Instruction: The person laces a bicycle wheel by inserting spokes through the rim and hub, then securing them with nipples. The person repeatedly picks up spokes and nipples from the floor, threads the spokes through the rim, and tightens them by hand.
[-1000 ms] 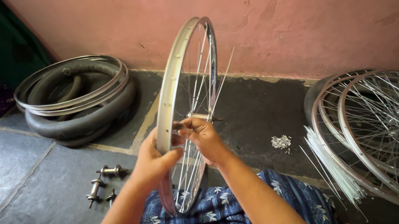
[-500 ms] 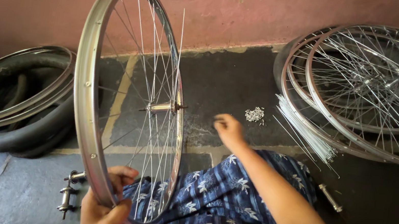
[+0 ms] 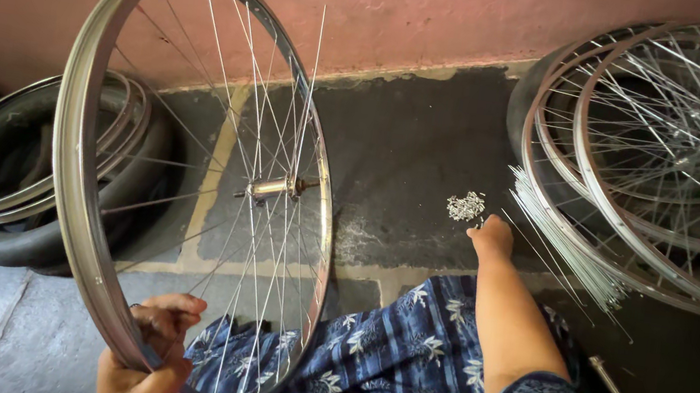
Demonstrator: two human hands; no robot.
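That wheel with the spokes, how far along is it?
Partly laced: the wheel already carries a hub and many spokes, with gaps. The left hand holds its rim upright; the right hand reaches the small nipple pile. Loose spokes remain unfitted.

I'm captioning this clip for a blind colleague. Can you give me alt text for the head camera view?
A seated person's left hand holds a partly spoked bicycle wheel upright by its rim, while the right hand reaches to a small pile of spoke nipples on the dark floor. Loose spokes and finished wheels lie right, tyres with rims left.
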